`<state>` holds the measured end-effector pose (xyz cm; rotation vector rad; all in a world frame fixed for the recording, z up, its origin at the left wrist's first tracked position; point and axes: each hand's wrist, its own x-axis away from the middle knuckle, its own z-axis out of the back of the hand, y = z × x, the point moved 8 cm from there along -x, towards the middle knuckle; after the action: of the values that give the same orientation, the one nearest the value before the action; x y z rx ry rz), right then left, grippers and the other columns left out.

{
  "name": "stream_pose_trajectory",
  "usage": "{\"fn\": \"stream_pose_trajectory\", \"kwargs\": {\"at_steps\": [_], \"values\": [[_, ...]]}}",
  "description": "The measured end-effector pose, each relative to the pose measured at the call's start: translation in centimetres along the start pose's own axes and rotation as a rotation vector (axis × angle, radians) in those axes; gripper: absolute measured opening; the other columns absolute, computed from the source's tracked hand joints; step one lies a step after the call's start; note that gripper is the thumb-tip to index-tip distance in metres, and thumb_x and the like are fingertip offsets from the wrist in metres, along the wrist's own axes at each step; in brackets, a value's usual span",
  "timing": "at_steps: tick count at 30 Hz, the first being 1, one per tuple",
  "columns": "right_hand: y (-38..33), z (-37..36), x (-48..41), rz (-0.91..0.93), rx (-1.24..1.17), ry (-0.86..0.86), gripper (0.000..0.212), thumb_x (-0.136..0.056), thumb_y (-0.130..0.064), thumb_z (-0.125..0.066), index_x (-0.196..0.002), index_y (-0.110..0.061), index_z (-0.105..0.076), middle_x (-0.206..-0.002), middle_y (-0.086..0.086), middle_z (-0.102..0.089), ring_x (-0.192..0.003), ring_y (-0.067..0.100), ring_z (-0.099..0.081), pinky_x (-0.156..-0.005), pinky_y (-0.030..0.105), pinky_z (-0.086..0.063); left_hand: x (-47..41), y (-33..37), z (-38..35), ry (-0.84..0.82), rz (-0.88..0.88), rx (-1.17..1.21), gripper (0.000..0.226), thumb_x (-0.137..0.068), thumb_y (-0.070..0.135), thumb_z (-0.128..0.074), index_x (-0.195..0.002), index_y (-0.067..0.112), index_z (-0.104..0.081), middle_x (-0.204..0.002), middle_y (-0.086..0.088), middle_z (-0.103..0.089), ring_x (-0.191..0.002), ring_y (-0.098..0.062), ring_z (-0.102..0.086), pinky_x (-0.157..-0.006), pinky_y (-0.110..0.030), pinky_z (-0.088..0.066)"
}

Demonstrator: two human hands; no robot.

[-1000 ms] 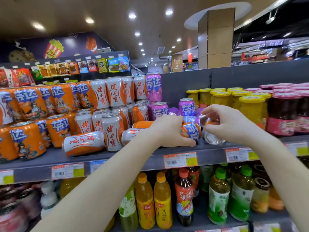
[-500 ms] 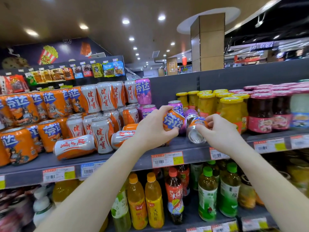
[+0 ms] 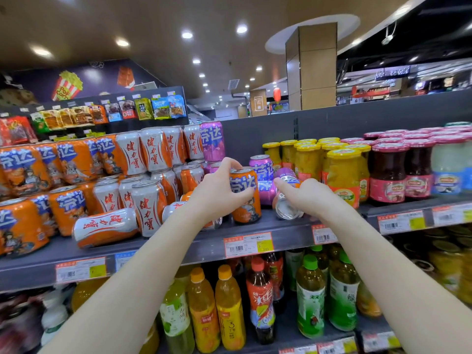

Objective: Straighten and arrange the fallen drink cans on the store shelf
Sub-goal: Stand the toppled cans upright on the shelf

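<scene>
Both forearms reach up and forward from the bottom corners toward the grey shelf (image 3: 281, 232). Left hand (image 3: 217, 194) wraps an orange can (image 3: 245, 198) from its left side; the thumb crosses the front of the can, the other fingers (image 3: 231, 163) curl over its top rim. That can stands upright on the shelf, near the front edge, silver lid up. Right hand (image 3: 310, 196) lies palm-down, wrist bent slightly, over a fallen can (image 3: 286, 209) that rests on its side, silver end facing the camera. Index finger stretches left along the top of that can; the rest of the hand covers it, closed around it in a grip as far as can be seen. Just behind and between the two hands, purple cans (image 3: 263, 166) stand and lie mixed. Further left on the same shelf, a white-and-orange can (image 3: 107, 227) lies on its side at the front, touching an upright white can (image 3: 149, 208); another fallen one is partly hidden behind the left forearm. Stacked orange and white cans fill the left. Yellow-lidded jars (image 3: 342, 172) stand just right of the right hand.
</scene>
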<state>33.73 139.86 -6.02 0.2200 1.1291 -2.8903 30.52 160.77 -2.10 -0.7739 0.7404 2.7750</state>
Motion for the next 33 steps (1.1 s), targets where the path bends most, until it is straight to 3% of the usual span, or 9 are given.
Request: {"fn": "stream_pose_trajectory", "kwargs": {"at_steps": [2, 5, 10, 13, 18, 22, 26, 30, 33], "values": [[-0.4, -0.2, -0.3, 0.004, -0.018, -0.04, 0.075, -0.091, -0.073, -0.047, -0.108, 0.0, -0.056, -0.098, 0.015, -0.064, -0.082, 0.028, -0.064, -0.063, 0.032, -0.051, 0.0, -0.2, 0.1, -0.022, -0.012, 0.001, 0.046, -0.086, 0.056, -0.072, -0.119, 0.04, -0.043, -0.1, 0.011, -0.071, -0.086, -0.006, -0.07, -0.077, -0.038, -0.062], [-0.4, -0.6, -0.5, -0.011, -0.08, -0.088, 0.059, -0.091, -0.061, -0.058, -0.101, -0.003, -0.057, -0.098, 0.013, -0.064, -0.079, 0.025, -0.062, -0.064, 0.034, -0.055, 0.0, -0.3, 0.0, -0.041, -0.03, -0.005, 0.048, -0.086, 0.056, -0.072, -0.122, 0.042, -0.043, -0.104, 0.01, -0.07, -0.082, -0.004, -0.07, -0.075, -0.035, -0.063], [-0.3, -0.3, -0.5, 0.037, -0.197, -0.01, 0.029, -0.088, -0.04, -0.061, -0.077, -0.014, -0.052, -0.075, 0.004, -0.053, -0.062, 0.018, -0.047, -0.05, 0.027, -0.035, 0.3, -0.6, -0.1, -0.004, -0.068, 0.023, 0.076, -0.072, 0.073, -0.07, -0.136, 0.048, -0.038, -0.13, 0.004, -0.057, -0.105, -0.011, -0.068, -0.09, -0.041, -0.06], [0.0, 0.2, -0.2, 0.047, -0.256, 0.04, 0.024, -0.085, -0.034, -0.065, -0.083, -0.013, -0.054, -0.072, 0.002, -0.052, -0.06, 0.016, -0.046, -0.05, 0.028, -0.031, 0.5, -0.7, -0.1, -0.006, -0.062, 0.018, 0.085, -0.072, 0.074, -0.07, -0.142, 0.046, -0.032, -0.137, 0.004, -0.055, -0.113, -0.012, -0.065, -0.095, -0.044, -0.057], [0.3, -0.3, 0.5, 0.112, -0.368, 0.052, 0.051, -0.071, -0.029, -0.083, -0.112, -0.017, -0.056, -0.099, -0.001, -0.07, -0.088, 0.016, -0.069, -0.075, 0.038, -0.061, 0.8, -1.3, 1.5, -0.044, -0.026, -0.107, 0.096, -0.07, 0.078, -0.069, -0.148, 0.037, -0.032, -0.138, 0.0, -0.053, -0.123, -0.019, -0.057, -0.102, -0.047, -0.051], [0.4, 0.0, 0.8, 0.167, -0.346, 0.1, 0.08, -0.066, -0.023, -0.091, -0.133, -0.016, -0.048, -0.117, 0.0, -0.064, -0.099, 0.015, -0.065, -0.065, 0.025, -0.052, 1.6, -2.3, 3.6, -0.146, 0.026, -0.238, 0.08, -0.076, 0.076, -0.066, -0.138, 0.03, -0.046, -0.127, 0.004, -0.056, -0.113, -0.015, -0.058, -0.099, -0.042, -0.052], [0.6, -0.1, 0.8, 0.2, -0.288, 0.129, 0.085, -0.067, -0.021, -0.092, -0.135, -0.016, -0.041, -0.116, -0.001, -0.06, -0.095, 0.015, -0.061, -0.062, 0.021, -0.045, 2.8, -3.1, 4.5, -0.302, 0.036, -0.312, 0.061, -0.082, 0.063, -0.071, -0.132, 0.033, -0.052, -0.125, 0.01, -0.06, -0.112, -0.011, -0.059, -0.097, -0.036, -0.053], [0.4, -0.2, 1.3, 0.219, -0.22, 0.148, 0.087, -0.072, -0.025, -0.091, -0.139, -0.012, -0.038, -0.131, 0.006, -0.059, -0.11, 0.023, -0.06, -0.081, 0.028, -0.046, 3.7, -3.9, 4.1, -0.451, 0.015, -0.424, 0.068, -0.076, 0.052, -0.073, -0.138, 0.041, -0.046, -0.137, 0.011, -0.054, -0.123, -0.014, -0.052, -0.105, -0.042, -0.049], [-0.4, 0.3, 3.3, 0.286, -0.227, 0.36, 0.088, -0.073, -0.021, -0.089, -0.145, -0.01, -0.04, -0.136, 0.01, -0.054, -0.124, 0.028, -0.053, -0.089, 0.029, -0.04, 3.6, -4.6, 4.2, -0.452, 0.012, -0.552, 0.076, -0.077, 0.049, -0.076, -0.143, 0.043, -0.039, -0.141, 0.007, -0.053, -0.128, -0.021, -0.047, -0.112, -0.048, -0.038]]}}
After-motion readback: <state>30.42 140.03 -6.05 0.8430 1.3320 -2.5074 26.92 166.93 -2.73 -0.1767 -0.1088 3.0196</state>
